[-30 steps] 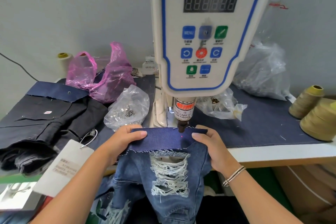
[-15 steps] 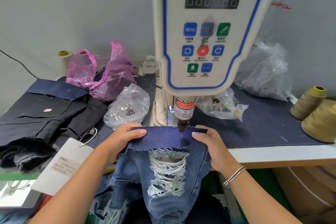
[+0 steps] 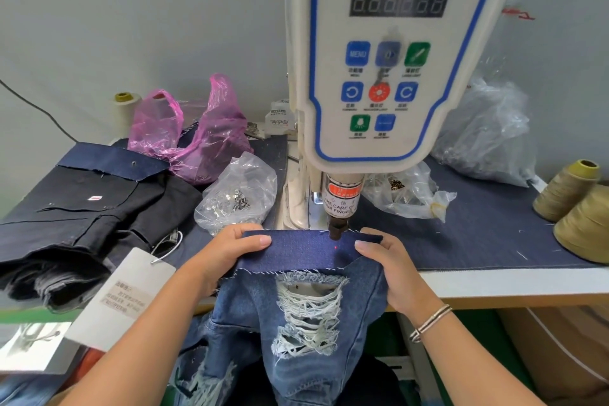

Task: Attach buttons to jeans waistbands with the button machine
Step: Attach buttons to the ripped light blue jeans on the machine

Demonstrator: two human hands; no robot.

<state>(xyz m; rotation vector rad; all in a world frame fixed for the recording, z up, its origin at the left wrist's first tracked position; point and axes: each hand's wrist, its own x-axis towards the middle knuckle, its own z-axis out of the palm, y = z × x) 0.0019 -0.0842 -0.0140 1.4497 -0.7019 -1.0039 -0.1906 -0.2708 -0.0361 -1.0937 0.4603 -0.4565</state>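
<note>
A pink plastic bag [image 3: 197,133] slumps at about ten o'clock on the surface [image 3: 487,237], which is covered in dark blue denim cloth. Beside it, further toward nine o'clock, lies a folded stack of dark garments [image 3: 82,214] with a white paper hang tag [image 3: 122,297] hanging off the front edge. A pale thread spool [image 3: 125,112] stands behind the pink bag against the grey wall [image 3: 131,10]. At three o'clock two olive-tan thread cones [image 3: 573,208] sit touching each other, and a large crumpled clear bag [image 3: 487,138] rests behind them at two o'clock.
</note>
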